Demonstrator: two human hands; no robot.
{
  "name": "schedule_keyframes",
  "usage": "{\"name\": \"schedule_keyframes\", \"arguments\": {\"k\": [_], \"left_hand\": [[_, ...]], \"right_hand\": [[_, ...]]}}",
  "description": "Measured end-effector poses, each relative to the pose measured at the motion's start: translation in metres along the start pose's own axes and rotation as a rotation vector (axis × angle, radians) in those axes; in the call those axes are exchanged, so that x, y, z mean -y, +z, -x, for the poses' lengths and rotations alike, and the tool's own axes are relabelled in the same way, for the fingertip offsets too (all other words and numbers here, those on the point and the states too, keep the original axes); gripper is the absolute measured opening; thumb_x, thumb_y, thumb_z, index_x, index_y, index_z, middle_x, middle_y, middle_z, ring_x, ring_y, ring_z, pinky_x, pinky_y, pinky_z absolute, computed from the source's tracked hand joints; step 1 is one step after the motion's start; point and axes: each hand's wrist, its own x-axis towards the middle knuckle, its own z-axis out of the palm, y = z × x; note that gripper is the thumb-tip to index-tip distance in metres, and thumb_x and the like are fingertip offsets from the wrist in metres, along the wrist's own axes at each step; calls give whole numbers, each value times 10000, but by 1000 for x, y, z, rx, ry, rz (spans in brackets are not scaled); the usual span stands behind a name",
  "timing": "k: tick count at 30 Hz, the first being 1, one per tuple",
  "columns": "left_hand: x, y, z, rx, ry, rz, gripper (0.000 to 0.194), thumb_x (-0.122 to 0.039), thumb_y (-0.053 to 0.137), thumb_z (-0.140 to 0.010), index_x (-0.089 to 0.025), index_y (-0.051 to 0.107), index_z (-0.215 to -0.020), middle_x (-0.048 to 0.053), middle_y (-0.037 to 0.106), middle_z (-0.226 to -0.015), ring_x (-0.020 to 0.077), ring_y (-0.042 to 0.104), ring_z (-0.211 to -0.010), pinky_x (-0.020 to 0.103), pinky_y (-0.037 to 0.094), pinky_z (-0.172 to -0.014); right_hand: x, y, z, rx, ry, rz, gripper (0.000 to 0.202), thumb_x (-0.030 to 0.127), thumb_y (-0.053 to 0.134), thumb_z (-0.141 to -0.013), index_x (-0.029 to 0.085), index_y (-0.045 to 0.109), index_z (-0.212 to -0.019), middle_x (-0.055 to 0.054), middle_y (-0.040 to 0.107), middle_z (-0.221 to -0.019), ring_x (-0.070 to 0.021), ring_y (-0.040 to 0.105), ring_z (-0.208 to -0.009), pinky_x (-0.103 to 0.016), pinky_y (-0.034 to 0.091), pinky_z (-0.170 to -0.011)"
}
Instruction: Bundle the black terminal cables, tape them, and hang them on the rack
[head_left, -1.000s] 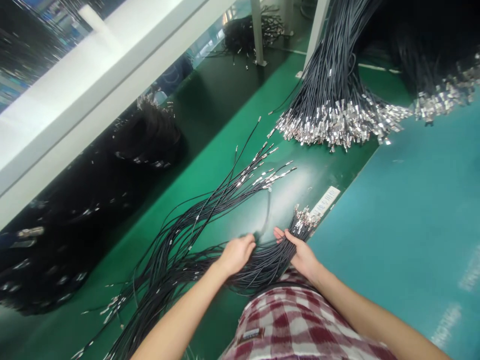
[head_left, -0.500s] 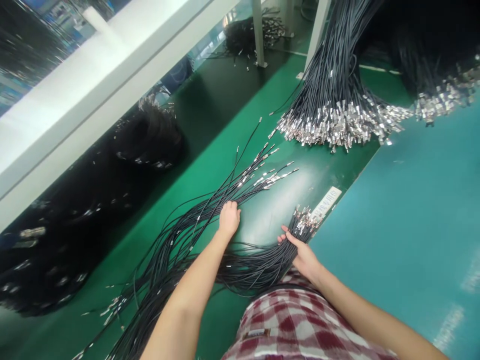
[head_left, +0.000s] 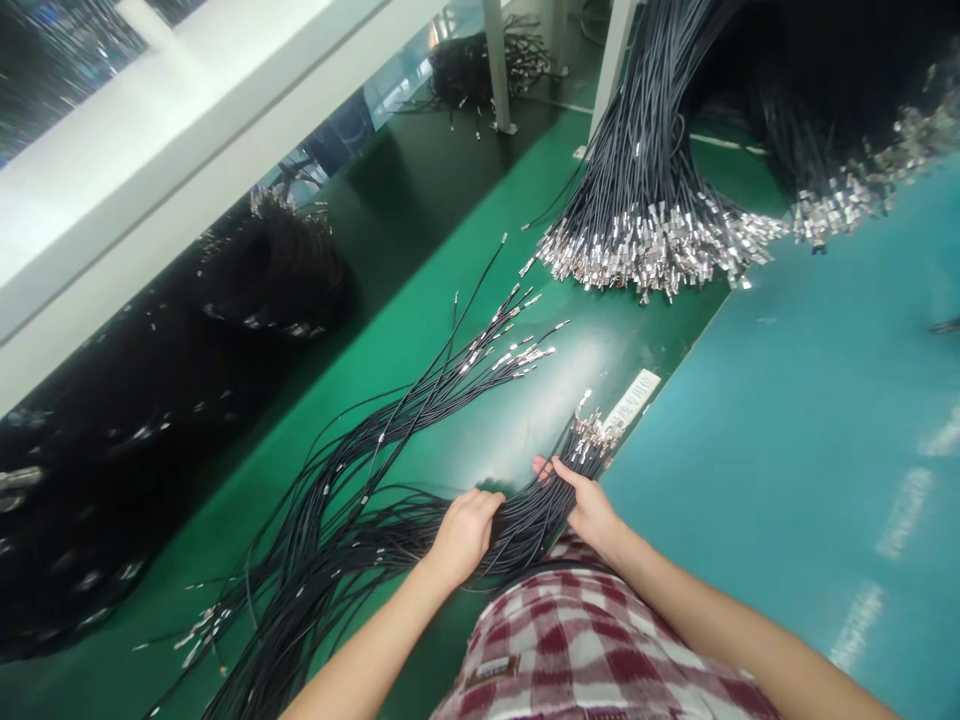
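Note:
My right hand is wrapped around a bundle of black wires close to its end, where metal terminals cluster. One terminal tip stands out above the others. My left hand lies over the same bundle further back, its fingers curled and closed on black wires; how many they hold is hidden. Beyond my left hand, a looser spread of black wires lies on the green surface, its metal-tipped ends fanned out and pointing away from me.
A thick hank of black wires with bright terminals hangs at the upper right. A white frame rail crosses the upper left, with dark coils of wire below it. A white label sticks to the green surface's edge.
My left hand has moved from the loose wires toward me, onto the bundle in my right hand. One terminal now protrudes beyond the bundle's end. The view has shifted slightly.

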Motion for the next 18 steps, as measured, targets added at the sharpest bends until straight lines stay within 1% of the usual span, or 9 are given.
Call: {"name": "schedule_keyframes", "arguments": {"k": [2,5,8,9,10,11,14,15,18], "left_hand": [[1,-5,8,34,-11,-144,324,-92,358,-936,-160,613,-1125,116,658,-1039,237,596,-950,377,494,-861],[-4,-15,9,156,-24,-307,282,-71,398,-899,-162,648,-993,118,645,-974,258,594,-931,391,493,-809],[-6,-31,-10,327,-16,-311,236,-51,471,-837,-191,656,-876,82,657,-888,242,617,-880,361,485,-781],[-3,-38,-21,363,-33,-291,214,-65,492,-831,-200,657,-847,71,659,-864,231,622,-849,344,482,-765],[3,-44,-35,357,-63,-278,193,-85,507,-834,-206,659,-839,65,660,-865,224,624,-838,331,480,-757],[10,-50,-50,302,-105,-280,178,-109,513,-848,-208,660,-865,68,662,-900,224,623,-857,325,479,-763],[40,-59,-96,-21,-257,-373,237,-152,501,-894,-180,607,-1104,115,622,-1132,253,575,-1039,342,466,-846],[50,-59,-109,-91,-297,-407,264,-154,497,-901,-166,578,-1153,128,606,-1166,261,555,-1074,350,458,-868],[68,-55,-132,-128,-351,-454,219,-150,445,-929,-155,578,-1103,126,617,-1074,258,553,-1032,359,443,-875]], "right_hand": [[-1,1,1,-20,-21,-18,166,180,790,-738,108,726,-873,-130,756,-945,-210,719,-830,-283,608,-738],[-1,1,1,-55,-31,-35,189,146,816,-695,127,711,-851,-122,758,-904,-214,721,-812,-284,610,-699],[1,-1,1,-70,-7,-44,259,118,823,-675,149,707,-904,-81,756,-853,-190,715,-766,-263,604,-653],[1,-2,0,-64,6,-51,268,120,823,-676,156,706,-915,-60,749,-820,-175,707,-728,-254,601,-638],[2,-4,0,-54,19,-59,269,126,824,-677,160,707,-916,-40,738,-781,-161,695,-688,-247,597,-624],[2,-5,-1,-40,32,-67,263,134,827,-676,162,707,-908,-23,723,-746,-151,682,-657,-244,594,-615],[2,-8,-3,-2,50,-82,259,151,844,-657,156,705,-875,-6,695,-703,-140,662,-630,-242,589,-611],[2,-8,-3,5,50,-82,267,153,850,-648,152,705,-872,-8,694,-705,-141,660,-634,-241,586,-607],[2,-7,-4,9,50,-76,278,158,858,-640,146,704,-870,-17,697,-721,-149,662,-649,-249,584,-609]]}}
